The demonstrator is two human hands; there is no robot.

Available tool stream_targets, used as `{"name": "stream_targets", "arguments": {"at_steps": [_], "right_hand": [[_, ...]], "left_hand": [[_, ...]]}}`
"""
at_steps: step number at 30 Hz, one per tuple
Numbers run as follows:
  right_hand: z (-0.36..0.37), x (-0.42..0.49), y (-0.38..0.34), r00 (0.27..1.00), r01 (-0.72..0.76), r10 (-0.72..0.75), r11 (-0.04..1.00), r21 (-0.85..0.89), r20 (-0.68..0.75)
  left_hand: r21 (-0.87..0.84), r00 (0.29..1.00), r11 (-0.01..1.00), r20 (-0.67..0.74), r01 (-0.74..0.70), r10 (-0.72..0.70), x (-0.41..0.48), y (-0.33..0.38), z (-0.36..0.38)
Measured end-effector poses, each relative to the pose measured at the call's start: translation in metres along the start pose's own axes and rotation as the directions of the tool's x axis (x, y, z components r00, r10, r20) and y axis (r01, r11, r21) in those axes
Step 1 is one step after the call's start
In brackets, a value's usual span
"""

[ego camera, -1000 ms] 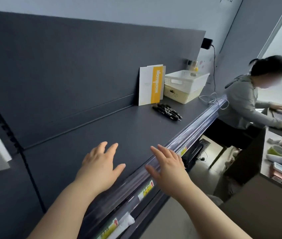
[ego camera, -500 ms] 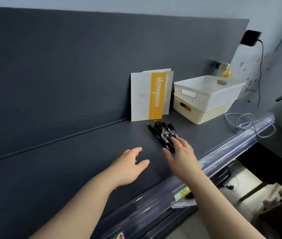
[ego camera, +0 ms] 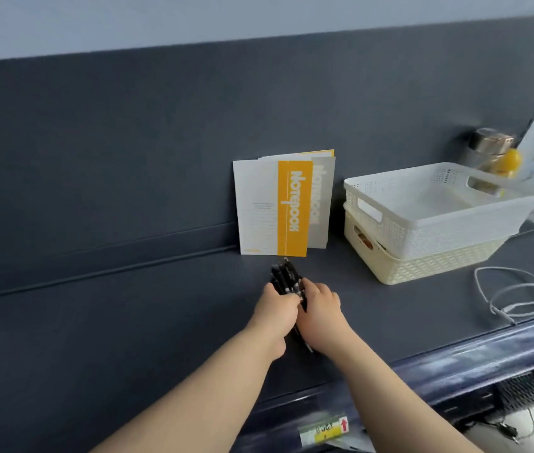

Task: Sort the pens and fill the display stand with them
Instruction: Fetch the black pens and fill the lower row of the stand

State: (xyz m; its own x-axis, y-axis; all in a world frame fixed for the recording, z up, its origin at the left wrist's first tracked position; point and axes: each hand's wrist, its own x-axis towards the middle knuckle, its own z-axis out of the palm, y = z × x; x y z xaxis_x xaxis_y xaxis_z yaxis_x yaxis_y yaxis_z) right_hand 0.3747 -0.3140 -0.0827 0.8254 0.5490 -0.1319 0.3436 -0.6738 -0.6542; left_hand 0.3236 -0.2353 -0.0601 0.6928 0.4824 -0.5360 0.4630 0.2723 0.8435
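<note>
A bundle of several black pens (ego camera: pixel 286 277) lies on the dark grey shelf (ego camera: pixel 128 315), just in front of the notebooks. My left hand (ego camera: pixel 275 313) and my right hand (ego camera: pixel 319 310) close in on the bundle from either side, fingers curled round the pens' near halves. The far ends of the pens stick out beyond my fingers; one tip shows below my right wrist. No display stand is in view.
Two white and yellow notebooks (ego camera: pixel 280 207) lean on the back panel. A white basket (ego camera: pixel 435 210) sits stacked in a cream basket (ego camera: pixel 422 266) to the right, with a bottle (ego camera: pixel 491 152) behind. A white cable (ego camera: pixel 520 295) lies near the shelf's front edge.
Both hands moved forward from the shelf's front to the pens and curled round the bundle. The view swung left and closer, so the seated person is out of sight.
</note>
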Motion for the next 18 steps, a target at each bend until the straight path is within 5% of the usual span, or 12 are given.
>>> {"name": "stream_targets", "arguments": {"at_steps": [8,18], "right_hand": [[0.008,-0.005,-0.017,0.991,0.074,-0.112,0.914,0.398,0.072],[0.06,-0.065,-0.107,0.923,0.35,-0.385,0.848,0.399,0.009]], "left_hand": [[-0.382,0.995,0.922,-0.059,0.057,-0.086,-0.016,0.003,-0.01],[-0.624,0.996,0.777,-0.071,-0.086,0.054,-0.085,-0.011,-0.113]]}}
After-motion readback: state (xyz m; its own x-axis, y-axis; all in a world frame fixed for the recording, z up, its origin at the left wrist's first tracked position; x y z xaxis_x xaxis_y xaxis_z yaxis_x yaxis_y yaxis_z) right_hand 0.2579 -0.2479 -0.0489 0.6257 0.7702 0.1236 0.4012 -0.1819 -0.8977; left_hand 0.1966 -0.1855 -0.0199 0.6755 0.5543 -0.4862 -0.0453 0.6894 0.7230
